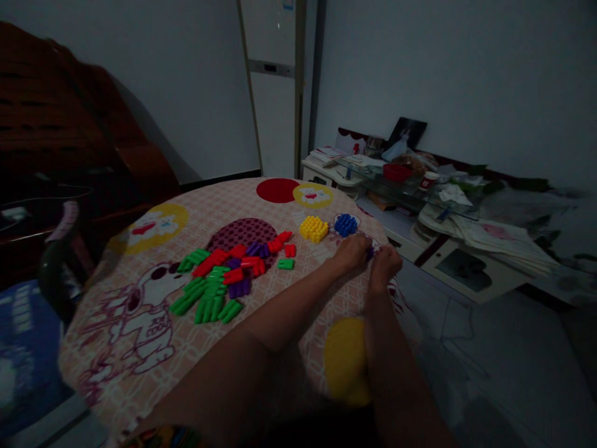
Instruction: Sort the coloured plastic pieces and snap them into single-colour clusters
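Note:
Near the right edge of the table, my left hand [352, 252] is closed around a small purple toy block [370, 252], most of it hidden by fingers. My right hand [386, 261] is closed close beside it; its fingertips meet the same purple piece. Just beyond the hands stand a round cluster of blue blocks [346, 224] and a cluster of yellow blocks [314, 229]. Left of my arms lie loose green blocks [212, 295], red blocks [211, 262] and purple blocks [239, 288] in a spread-out pile. A single green block [285, 264] lies apart from them.
A patterned cloth covers the round table [298, 298]. Along the right wall runs a low cabinet [476, 264] crowded with papers, bags and a paper cup [428, 180]. A tall white cabinet-like unit [273, 112] stands behind; a wooden bench [69, 124] is at left.

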`<state>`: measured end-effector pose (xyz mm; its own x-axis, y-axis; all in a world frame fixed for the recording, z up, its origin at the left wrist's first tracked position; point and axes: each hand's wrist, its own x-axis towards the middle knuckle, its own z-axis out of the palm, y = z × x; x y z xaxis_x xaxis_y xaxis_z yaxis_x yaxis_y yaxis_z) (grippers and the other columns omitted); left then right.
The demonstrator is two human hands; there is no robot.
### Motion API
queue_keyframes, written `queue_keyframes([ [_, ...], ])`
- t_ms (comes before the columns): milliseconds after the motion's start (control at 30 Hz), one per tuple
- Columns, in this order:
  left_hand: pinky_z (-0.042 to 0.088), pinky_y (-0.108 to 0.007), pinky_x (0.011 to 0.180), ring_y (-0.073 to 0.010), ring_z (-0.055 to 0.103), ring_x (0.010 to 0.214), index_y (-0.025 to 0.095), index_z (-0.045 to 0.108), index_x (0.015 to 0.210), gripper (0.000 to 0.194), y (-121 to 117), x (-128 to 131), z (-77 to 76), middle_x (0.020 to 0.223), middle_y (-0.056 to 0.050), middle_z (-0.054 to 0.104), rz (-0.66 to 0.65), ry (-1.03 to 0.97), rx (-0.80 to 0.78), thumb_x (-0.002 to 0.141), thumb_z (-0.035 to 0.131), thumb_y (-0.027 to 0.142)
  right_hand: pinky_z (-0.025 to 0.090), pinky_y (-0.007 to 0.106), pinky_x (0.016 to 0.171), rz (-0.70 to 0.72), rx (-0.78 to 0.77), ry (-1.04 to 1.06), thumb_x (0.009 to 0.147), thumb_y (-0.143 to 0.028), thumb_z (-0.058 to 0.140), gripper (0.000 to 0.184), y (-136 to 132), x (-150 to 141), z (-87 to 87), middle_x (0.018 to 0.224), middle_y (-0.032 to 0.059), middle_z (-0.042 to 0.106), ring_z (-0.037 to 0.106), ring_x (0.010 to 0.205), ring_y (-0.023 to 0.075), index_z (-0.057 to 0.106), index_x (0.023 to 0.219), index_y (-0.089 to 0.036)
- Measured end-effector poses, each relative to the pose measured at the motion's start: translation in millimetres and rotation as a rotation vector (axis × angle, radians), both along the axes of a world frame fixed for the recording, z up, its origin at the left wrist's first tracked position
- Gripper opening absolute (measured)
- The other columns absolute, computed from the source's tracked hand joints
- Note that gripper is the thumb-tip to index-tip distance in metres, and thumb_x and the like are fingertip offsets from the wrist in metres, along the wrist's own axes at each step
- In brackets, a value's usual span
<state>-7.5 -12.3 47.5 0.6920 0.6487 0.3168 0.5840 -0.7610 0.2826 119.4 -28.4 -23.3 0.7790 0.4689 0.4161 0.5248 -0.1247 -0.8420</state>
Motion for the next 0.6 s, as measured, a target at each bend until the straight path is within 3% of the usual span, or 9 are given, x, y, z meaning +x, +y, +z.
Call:
queue_keyframes([
  [200,0.051,-0.033,0.085,-0.0249,0.065,0.101,0.011,0.068,0.105,0.024,3,7,-8.1,0.107,-0.016,0.067,0.008,0.019,-0.022,0.088,0.051,0.014,0.044,0.032,0.067,0.001,-0.013,0.008,0.092,-0.033,0.032,0.045,-1,-3,3.2,0.076,0.0132,0.072,0.065,0.073,0.0236,0.072,0.083,-0.015],
  [367,0.051,-0.033,0.086,-0.0235,0.064,0.1,0.012,0.069,0.105,0.025,1,-9,2.8,0.111,-0.015,0.067,0.011,-0.007,-0.035,0.087,0.052,0.014,0.045,0.031,0.067,-0.011,-0.01,-0.005,0.089,-0.032,0.034,0.042,-3,-3,5.7,0.072,0.0117,0.071,0.065,0.071,0.0229,0.071,0.077,-0.016],
  [467,0.051,-0.033,0.089,-0.0235,0.064,0.102,0.014,0.07,0.108,0.028,4,-40,17.8,0.11,-0.013,0.069,0.062,-0.027,-0.032,0.085,0.054,0.013,0.045,0.032,0.068,-0.024,-0.01,-0.007,0.089,-0.032,0.034,0.041,-2,-2,5.9,0.071,0.0107,0.07,0.065,0.073,0.0235,0.071,0.075,-0.017],
  [600,0.048,-0.031,0.09,-0.023,0.064,0.103,0.017,0.073,0.107,0.026,13,-114,36.6,0.108,-0.011,0.071,0.272,0.089,-0.041,0.086,0.057,0.017,0.045,0.033,0.07,-0.004,-0.015,-0.007,0.089,-0.032,0.034,0.042,-3,-3,6.5,0.075,0.0119,0.072,0.066,0.076,0.0249,0.071,0.078,-0.017],
])
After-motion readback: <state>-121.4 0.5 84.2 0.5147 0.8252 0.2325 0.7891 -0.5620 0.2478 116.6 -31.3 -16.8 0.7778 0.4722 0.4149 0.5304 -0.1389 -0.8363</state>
